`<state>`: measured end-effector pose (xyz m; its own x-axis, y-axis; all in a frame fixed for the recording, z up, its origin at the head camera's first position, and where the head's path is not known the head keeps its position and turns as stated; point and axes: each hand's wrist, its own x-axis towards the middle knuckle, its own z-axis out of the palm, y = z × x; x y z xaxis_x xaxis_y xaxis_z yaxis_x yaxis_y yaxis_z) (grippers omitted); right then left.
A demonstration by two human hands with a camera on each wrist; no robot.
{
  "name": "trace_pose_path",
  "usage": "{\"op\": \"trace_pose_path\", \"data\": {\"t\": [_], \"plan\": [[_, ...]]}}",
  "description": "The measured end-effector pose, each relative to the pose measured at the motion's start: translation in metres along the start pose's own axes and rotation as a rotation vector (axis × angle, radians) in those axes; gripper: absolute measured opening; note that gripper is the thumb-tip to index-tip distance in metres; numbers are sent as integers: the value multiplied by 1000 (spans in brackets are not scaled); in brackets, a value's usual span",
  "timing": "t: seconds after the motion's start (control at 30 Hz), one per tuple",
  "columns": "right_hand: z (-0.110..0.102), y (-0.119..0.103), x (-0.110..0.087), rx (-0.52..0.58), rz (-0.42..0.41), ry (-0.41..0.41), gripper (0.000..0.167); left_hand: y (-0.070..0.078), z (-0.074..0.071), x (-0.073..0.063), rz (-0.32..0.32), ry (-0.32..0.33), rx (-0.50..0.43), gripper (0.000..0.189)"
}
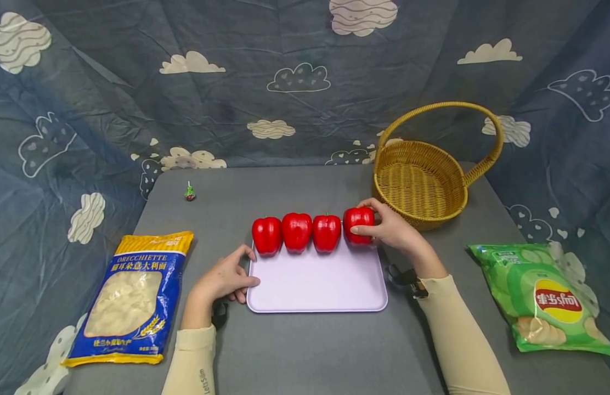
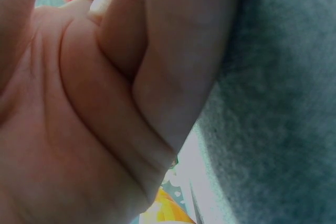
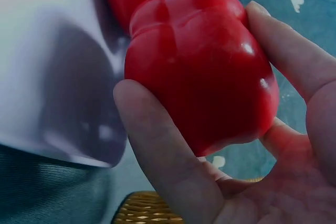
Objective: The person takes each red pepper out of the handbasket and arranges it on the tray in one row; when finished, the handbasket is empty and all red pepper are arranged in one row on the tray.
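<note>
Four-lobed shine marks the red bell pepper (image 3: 205, 66) that my right hand (image 1: 391, 226) grips between thumb and fingers, at the back right corner of the pale lilac tray (image 1: 315, 282). To its left, three more red bell peppers stand in a row along the tray's back edge: one left (image 1: 266, 236), one middle (image 1: 297, 233), one right (image 1: 327, 233). My left hand (image 1: 226, 278) holds the tray's left rim, thumb over the edge and the other fingers bent beside it. In the left wrist view the palm hides most of the tray.
A wicker basket (image 1: 448, 206) with a tall handle stands behind my right hand. On the left lies a blue and yellow orecchiette bag (image 1: 124, 302), on the right a green chip bag (image 1: 542, 299). A small green and brown item (image 1: 189, 192) sits at the back left.
</note>
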<state>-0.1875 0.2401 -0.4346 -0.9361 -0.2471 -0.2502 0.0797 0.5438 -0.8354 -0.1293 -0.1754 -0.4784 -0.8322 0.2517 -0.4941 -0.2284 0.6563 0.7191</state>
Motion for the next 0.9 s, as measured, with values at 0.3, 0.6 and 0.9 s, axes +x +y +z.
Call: {"op": "trace_pose_path", "data": {"t": [0.3, 0.6, 0.9], "plan": [[5, 2, 3, -51, 25, 14, 64, 0, 0, 0, 10, 3, 5, 47], [12, 4, 6, -140, 21, 24, 59, 0, 1, 0, 24, 4, -12, 46], [15, 3, 6, -167, 49, 34, 61, 0, 1, -1, 25, 3, -9, 46]]}}
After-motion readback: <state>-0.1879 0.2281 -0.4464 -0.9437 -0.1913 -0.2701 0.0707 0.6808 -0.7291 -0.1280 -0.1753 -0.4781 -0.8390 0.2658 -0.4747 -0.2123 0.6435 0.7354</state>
